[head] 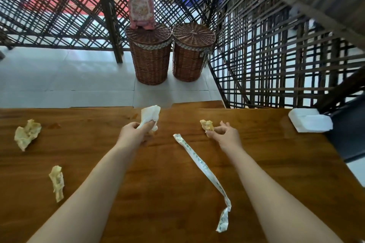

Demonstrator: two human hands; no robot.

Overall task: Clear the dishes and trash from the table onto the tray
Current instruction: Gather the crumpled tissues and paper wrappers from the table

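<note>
Near the far edge of a glossy wooden table [158, 173], a white napkin [150, 115] is gripped in the left hand [132, 131] and a yellowed paper wad [206, 125] is pinched by the right hand [226, 135], with two lidded wicker baskets [151, 61] set beyond the table on pale tiles [59, 77].

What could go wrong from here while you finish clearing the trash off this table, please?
1. The right hand pinches the small crumpled wad only at its near edge, so it may slip out when lifted.
2. The long paper wrapper lies between the forearms; a sweeping arm could drag it off the table.
3. The left hand already grips a white napkin and no tray is in view, so piling on more could cause drops.
</note>
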